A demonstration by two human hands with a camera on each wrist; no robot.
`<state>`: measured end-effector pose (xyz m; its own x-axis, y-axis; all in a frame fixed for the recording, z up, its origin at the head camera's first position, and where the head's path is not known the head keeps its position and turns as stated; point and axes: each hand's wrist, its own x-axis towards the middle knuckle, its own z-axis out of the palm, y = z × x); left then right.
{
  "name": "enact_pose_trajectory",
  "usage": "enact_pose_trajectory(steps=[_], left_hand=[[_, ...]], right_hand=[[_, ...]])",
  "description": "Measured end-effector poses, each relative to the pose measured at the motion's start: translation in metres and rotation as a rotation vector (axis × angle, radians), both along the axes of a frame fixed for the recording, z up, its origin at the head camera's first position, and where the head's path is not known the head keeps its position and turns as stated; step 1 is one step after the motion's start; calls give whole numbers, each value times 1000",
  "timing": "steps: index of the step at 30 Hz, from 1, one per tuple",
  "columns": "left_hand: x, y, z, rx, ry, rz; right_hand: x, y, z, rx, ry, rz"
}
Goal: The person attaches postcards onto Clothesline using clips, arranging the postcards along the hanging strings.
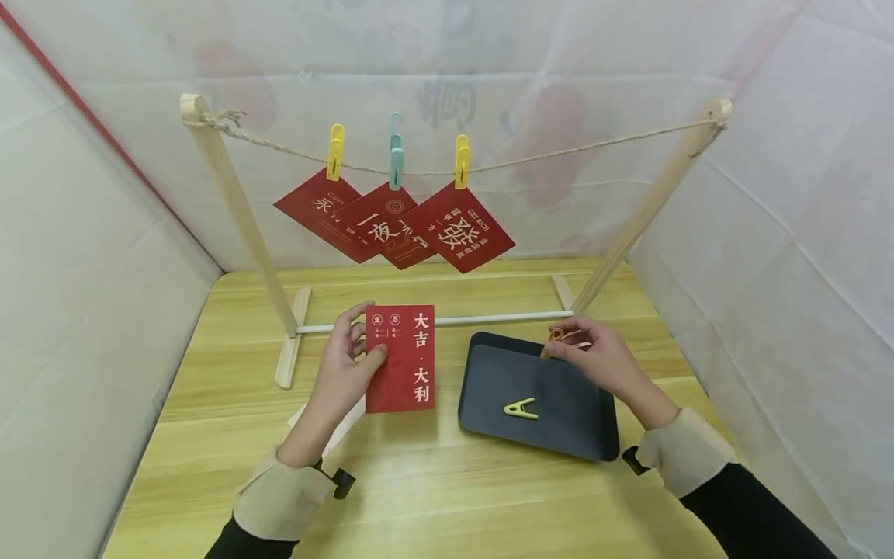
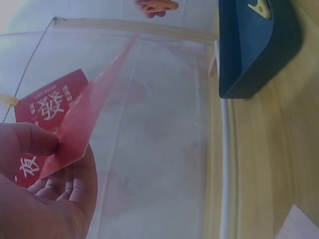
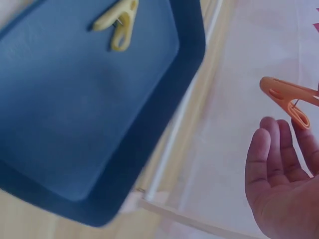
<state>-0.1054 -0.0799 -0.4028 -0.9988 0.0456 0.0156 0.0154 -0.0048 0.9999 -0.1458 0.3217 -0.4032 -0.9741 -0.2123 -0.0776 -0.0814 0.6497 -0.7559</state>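
A red card (image 1: 400,373) with white characters stands nearly upright, pinched along its left edge by the thumb and fingers of my left hand (image 1: 347,357). In the left wrist view the card (image 2: 94,117) is seen almost edge-on. My right hand (image 1: 599,359) pinches an orange clothespin (image 3: 289,94) above the right side of a dark tray (image 1: 482,388). On the tray's floor lies a pale yellow clothespin (image 1: 521,408). Behind, red cards (image 1: 461,229) hang from a twine line (image 1: 559,154), clipped by two yellow clothespins (image 1: 462,161) and one blue clothespin (image 1: 396,163).
A wooden frame carries the line, with a left post (image 1: 240,217), a right post (image 1: 649,206) and a white bar (image 1: 503,318) low between them. A white sheet of paper (image 1: 345,427) lies partly under my left forearm. White cloth walls surround the wooden table (image 1: 433,497).
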Motion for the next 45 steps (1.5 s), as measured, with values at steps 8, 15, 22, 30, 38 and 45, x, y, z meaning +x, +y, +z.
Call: enact_pose_trajectory(steps=[8, 15, 22, 30, 38, 45], left_hand=[[-9, 14, 17, 41, 61, -7], [-23, 24, 23, 53, 107, -70], [-34, 38, 35, 56, 94, -69], [-48, 54, 50, 238, 64, -95], [-63, 71, 61, 300, 48, -75], [-75, 87, 69, 305, 7, -57]], right_hand=[[-17, -15, 45, 16, 139, 33], [-45, -20, 84, 45, 346, 62], [-63, -33, 126, 69, 541, 34], [-73, -55, 173, 33, 682, 40], [-82, -69, 204, -4, 751, 63], [-93, -72, 220, -70, 832, 31]])
